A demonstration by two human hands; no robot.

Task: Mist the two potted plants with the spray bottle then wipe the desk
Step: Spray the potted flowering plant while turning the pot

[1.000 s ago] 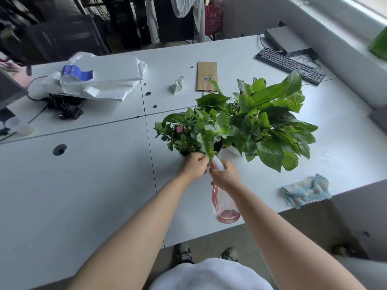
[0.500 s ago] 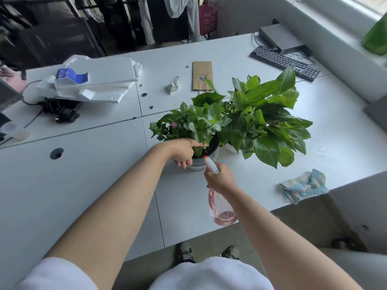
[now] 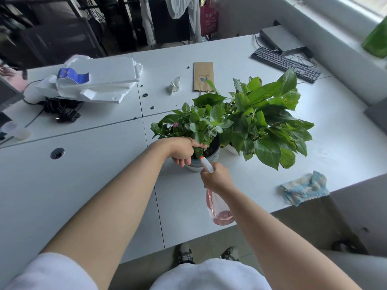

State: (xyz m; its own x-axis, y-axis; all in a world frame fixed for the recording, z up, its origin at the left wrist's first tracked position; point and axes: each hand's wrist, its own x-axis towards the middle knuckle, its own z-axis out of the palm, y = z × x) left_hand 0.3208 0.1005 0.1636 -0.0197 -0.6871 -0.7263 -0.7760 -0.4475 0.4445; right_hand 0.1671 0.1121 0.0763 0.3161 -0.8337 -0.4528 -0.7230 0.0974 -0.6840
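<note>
Two potted plants stand side by side on the white desk [image 3: 88, 185]. The small-leaved plant [image 3: 194, 122] with a pink flower sits in a pale pot [image 3: 195, 165]; my left hand [image 3: 182, 150] grips that pot's near left rim, fingers curled over it under the leaves. The large-leaved plant [image 3: 266, 122] stands to its right. My right hand [image 3: 216, 177] holds the pink spray bottle [image 3: 218, 208] by the neck, its white nozzle with an orange tip pointing at the small plant's pot. A blue and white cloth [image 3: 304, 188] lies crumpled near the desk's front right edge.
White foam pieces [image 3: 98, 80] and a tangle of black cable [image 3: 62, 110] lie at the back left. A brown paper bag [image 3: 203, 76] and a crumpled tissue [image 3: 174, 85] sit behind the plants. A black keyboard [image 3: 285, 63] is at the back right.
My left hand has moved from beside the bottle's nozzle to the left rim of the small plant's pot. The bottle stays aimed at that plant.
</note>
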